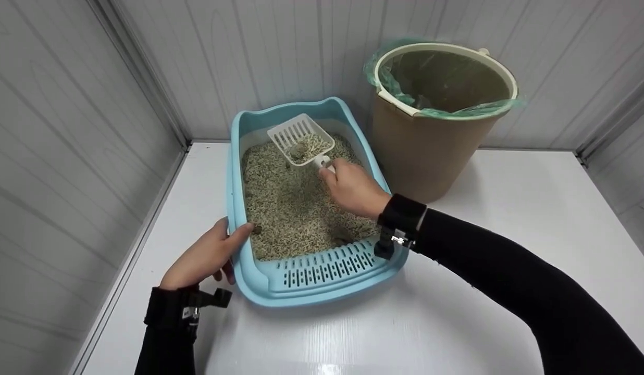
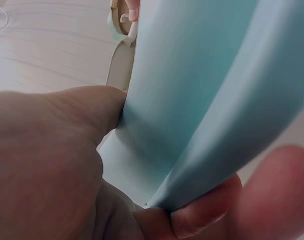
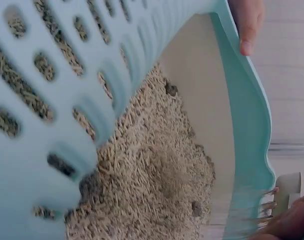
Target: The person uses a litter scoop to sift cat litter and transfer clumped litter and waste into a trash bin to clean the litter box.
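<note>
A blue litter box [image 1: 237, 192] holds pale pellet litter [image 1: 280, 208] with several darker clumps in it. My left hand [image 1: 210, 255] grips the box's left wall, thumb over the rim and fingers beneath it on the outside, as the left wrist view shows. Above the litter, my right hand [image 1: 356, 188] holds a white slotted litter scoop [image 1: 286, 136] by its handle. Pellets and a greyish clump [image 1: 298, 151] lie in the scoop. In the right wrist view, streaks of litter fall from the scoop [image 3: 290, 184], which shows only partly at the lower right edge.
A brown bin [image 1: 426, 151] lined with a thin green bag [image 1: 468, 110] stands right behind the box, close to its side. The perforated front ledge [image 1: 327, 268] of the box faces me. White panel walls [image 1: 301, 52] enclose the white table [image 1: 530, 208] at the back and sides.
</note>
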